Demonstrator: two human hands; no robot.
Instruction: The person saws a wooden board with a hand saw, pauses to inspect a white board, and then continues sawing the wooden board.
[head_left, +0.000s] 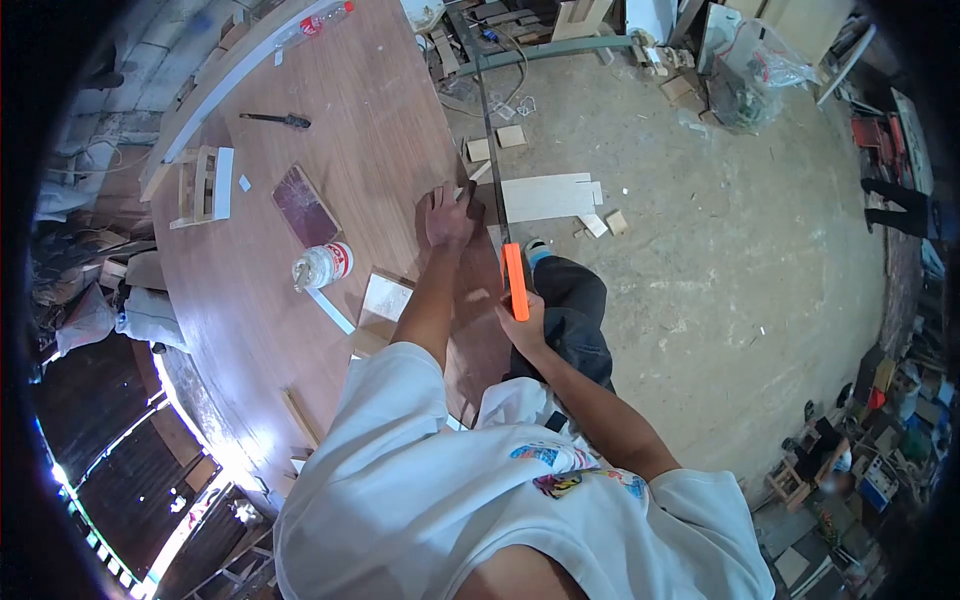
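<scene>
My right hand (525, 322) is closed round the orange handle of a hand saw (515, 280). Its long, narrow dark blade (488, 120) points away from me, just beyond the table's edge. At that same edge my left hand (450, 216) presses down, with its fingers bent. A small pale wood strip (480, 172) pokes out by its fingertips, close beside the blade; the rest of the strip is hidden under the hand.
On the brown table (370, 120) are a clear jar (323, 266), a dark rectangular block (306, 206), a black tool (275, 119), a plastic bottle (318, 22) and a small wooden frame (203, 186). Wood offcuts (545, 197) lie on the concrete floor. Another person (830, 460) is at lower right.
</scene>
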